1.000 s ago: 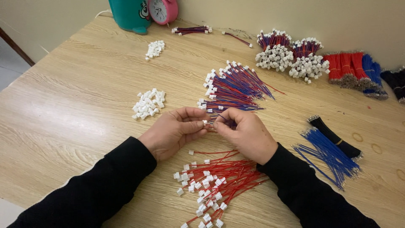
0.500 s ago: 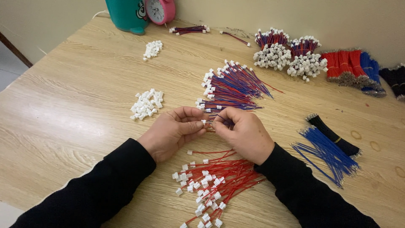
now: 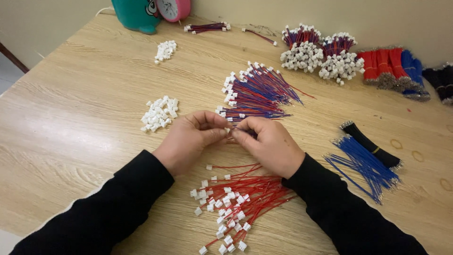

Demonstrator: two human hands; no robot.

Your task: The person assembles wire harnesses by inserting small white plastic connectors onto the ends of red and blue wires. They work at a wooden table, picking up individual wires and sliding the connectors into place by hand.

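Both hands, left hand (image 3: 188,139) & right hand (image 3: 269,144), pinch white connector (image 3: 227,130) btwn fingertips.

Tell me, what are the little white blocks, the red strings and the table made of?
The little white blocks look like moulded plastic: matte, uniform white, with squared edges. The red strings seem to be thin wires in smooth plastic coating, ending in white plugs; any metal inside is hidden. The table looks like wood or a wood-look laminate: pale, streaked grain, slightly shiny. Which one, I cannot tell.
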